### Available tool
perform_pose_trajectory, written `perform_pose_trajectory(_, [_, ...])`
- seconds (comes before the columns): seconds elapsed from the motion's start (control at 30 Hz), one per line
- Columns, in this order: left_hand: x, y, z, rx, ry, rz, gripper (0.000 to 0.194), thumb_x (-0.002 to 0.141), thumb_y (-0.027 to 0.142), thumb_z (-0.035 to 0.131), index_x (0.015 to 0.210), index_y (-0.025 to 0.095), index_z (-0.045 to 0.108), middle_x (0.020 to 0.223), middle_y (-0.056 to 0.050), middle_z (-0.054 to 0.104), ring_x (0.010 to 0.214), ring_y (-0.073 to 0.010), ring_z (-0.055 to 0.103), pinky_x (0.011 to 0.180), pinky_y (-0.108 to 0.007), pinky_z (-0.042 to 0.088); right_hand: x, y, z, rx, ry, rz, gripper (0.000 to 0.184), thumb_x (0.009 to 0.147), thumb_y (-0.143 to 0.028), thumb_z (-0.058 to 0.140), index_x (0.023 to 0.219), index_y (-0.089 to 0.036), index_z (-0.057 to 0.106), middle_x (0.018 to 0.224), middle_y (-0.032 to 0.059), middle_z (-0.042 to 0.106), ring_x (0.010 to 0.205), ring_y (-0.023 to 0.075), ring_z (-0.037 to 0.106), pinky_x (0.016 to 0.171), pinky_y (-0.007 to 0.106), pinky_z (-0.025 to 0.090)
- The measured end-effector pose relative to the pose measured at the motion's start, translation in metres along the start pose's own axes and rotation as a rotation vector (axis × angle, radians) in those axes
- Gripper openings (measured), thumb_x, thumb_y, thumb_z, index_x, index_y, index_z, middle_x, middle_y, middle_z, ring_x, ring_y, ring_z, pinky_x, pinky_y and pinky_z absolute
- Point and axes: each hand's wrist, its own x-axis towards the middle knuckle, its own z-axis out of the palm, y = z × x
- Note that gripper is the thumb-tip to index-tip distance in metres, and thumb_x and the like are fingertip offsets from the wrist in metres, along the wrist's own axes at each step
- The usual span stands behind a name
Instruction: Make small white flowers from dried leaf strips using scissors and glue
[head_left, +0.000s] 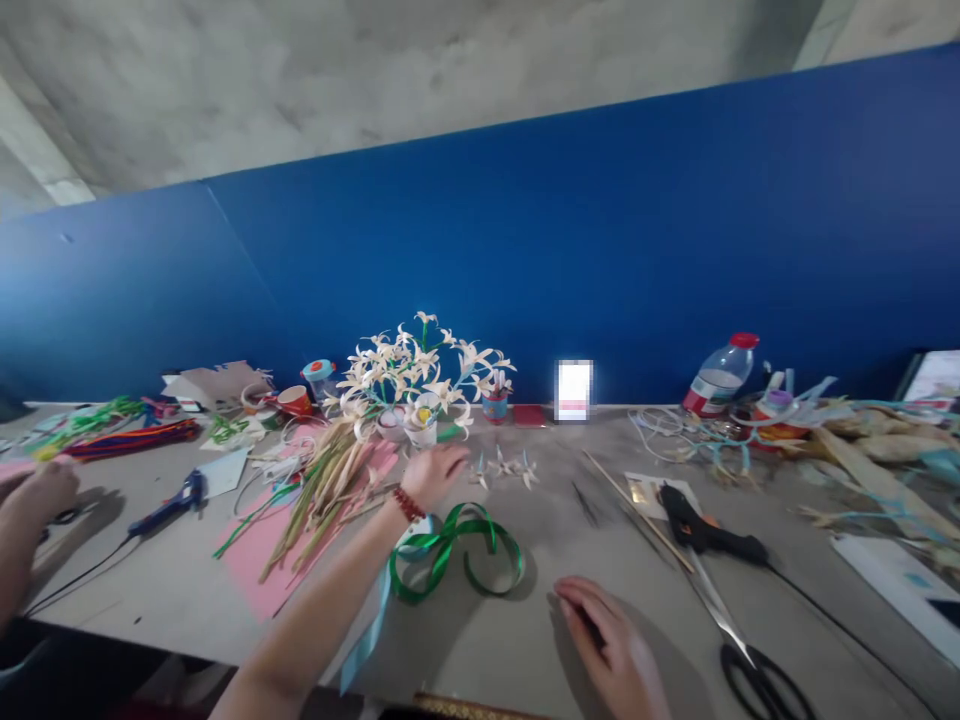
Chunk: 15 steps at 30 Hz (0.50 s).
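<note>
My left hand (435, 476), with a red bead bracelet at the wrist, is over the table just left of several small white flowers (504, 464). Its fingers are bent and close together; whatever lies between them is hidden. A coil of green ribbon (429, 590) lies just in front of that hand, with pale blue ribbon (367, 640) beside it under my forearm. Behind the hand stands a white cup (421, 432) with a bunch of white flowers (405, 365) on green stems. My right hand (607, 635) rests near the front edge, fingers curled together, nothing visible in them.
Right of my hands lie a black glue gun (712, 535), scissors (739, 635) and a thin stick (637, 510). A red-capped bottle (720, 378) stands behind. To the left are dried stems (322, 490) on pink paper (259, 560), a blue glue gun (169, 505) and another person's hand (45, 495).
</note>
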Motion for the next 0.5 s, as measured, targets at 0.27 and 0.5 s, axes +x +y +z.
perform_pose_trajectory(0.27, [-0.115, -0.076, -0.071, 0.112, 0.230, -0.549, 0.021, 0.090, 0.029, 0.051, 0.085, 0.019, 0.068, 0.077, -0.005, 0.070, 0.065, -0.0180, 0.062, 0.061, -0.027, 0.044, 0.002, 0.010, 0.002, -0.015, -0.031, -0.044, 0.033, 0.093, -0.047, 0.049, 0.092, -0.023, 0.073, 0.097, 0.0094, 0.076, 0.087, 0.0248, 0.073, 0.072, 0.032, 0.061])
perform_pose_trajectory(0.5, [-0.102, -0.070, -0.051, -0.033, 0.239, -0.615, 0.029, 0.080, 0.031, 0.068, 0.057, 0.017, 0.058, 0.058, -0.001, 0.055, 0.057, -0.0142, 0.049, 0.052, -0.026, 0.030, -0.005, 0.009, 0.003, -0.068, -0.030, -0.066, 0.035, 0.094, -0.047, 0.048, 0.093, -0.023, 0.074, 0.098, 0.0095, 0.076, 0.088, 0.0258, 0.072, 0.075, 0.034, 0.061])
